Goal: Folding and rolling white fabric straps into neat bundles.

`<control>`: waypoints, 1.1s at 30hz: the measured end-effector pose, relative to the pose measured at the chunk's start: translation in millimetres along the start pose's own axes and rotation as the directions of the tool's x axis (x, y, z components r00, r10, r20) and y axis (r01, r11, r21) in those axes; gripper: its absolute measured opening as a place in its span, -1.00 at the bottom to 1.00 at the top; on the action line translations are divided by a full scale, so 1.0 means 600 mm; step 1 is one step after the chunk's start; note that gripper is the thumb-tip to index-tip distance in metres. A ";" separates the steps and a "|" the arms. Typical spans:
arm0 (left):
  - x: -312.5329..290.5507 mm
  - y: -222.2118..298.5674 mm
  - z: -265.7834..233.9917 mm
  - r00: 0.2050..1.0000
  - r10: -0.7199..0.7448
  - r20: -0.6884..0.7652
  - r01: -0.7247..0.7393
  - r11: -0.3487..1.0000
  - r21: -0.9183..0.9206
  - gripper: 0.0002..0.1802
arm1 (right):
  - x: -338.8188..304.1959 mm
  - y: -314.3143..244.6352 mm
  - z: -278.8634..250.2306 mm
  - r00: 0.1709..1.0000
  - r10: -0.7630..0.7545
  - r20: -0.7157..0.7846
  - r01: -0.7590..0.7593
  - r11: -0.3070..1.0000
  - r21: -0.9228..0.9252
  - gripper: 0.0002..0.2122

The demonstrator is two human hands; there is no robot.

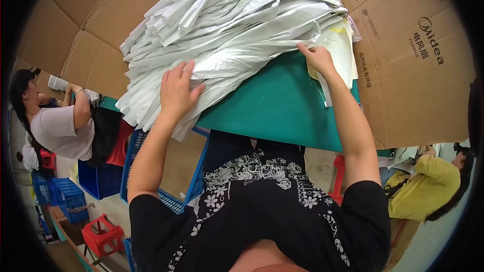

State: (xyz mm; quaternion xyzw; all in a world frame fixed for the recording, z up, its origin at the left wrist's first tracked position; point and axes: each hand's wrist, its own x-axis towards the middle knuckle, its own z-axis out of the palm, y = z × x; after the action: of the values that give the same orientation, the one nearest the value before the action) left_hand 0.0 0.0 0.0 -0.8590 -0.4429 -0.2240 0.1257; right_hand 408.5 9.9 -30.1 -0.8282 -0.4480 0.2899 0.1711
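A large heap of long white fabric pieces (217, 45) lies in overlapping layers on the green tabletop (282, 100). My left hand (179, 88) rests on the left part of the heap, fingers apart and thumb stretched to the side, gripping nothing. At the heap's right near edge is my right hand (318, 60). Its fingers are curled, with the tips at the border of the top white fabric piece; the exact contact is partly hidden. Pale yellowish sheets (338, 45) lie beneath and beside that hand, with a narrow white strip hanging toward me.
Opened cardboard (413, 80) stands along the right side, and more cardboard (101, 25) at the left. Below the table's left edge sits a blue plastic crate (201, 146). Red stools (103, 234) stand on the floor. One person (60, 126) works at left, another in yellow (418, 186) at right.
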 end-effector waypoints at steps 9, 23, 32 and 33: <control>0.046 0.070 -0.035 0.992 0.118 0.048 -0.124 0.981 0.151 -0.89 | -0.183 0.015 0.045 0.334 -0.739 -0.585 0.609 0.643 -0.464 -0.84; -0.041 -0.037 -0.036 0.892 0.205 0.403 -0.066 0.940 -0.334 -0.70 | -0.009 0.133 -0.062 0.512 -0.793 -0.330 0.411 0.563 -0.717 -0.82; 0.055 0.069 -0.019 0.813 -0.043 0.581 0.451 0.677 -0.582 -0.59 | 0.015 0.109 -0.158 0.448 -0.552 -0.703 0.308 0.834 -0.458 -0.71; 0.036 0.072 0.020 0.772 -0.059 0.633 0.562 0.529 -0.636 -0.56 | 0.002 0.098 -0.154 0.425 -0.505 -0.751 0.492 0.825 -0.277 -0.71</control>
State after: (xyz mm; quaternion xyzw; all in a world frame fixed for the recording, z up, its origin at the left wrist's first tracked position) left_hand 49.6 -4.6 -0.4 -0.7475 -0.4628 -0.1656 -0.4468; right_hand 505.3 -22.8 9.3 -0.6977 -0.5484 -0.1799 0.4244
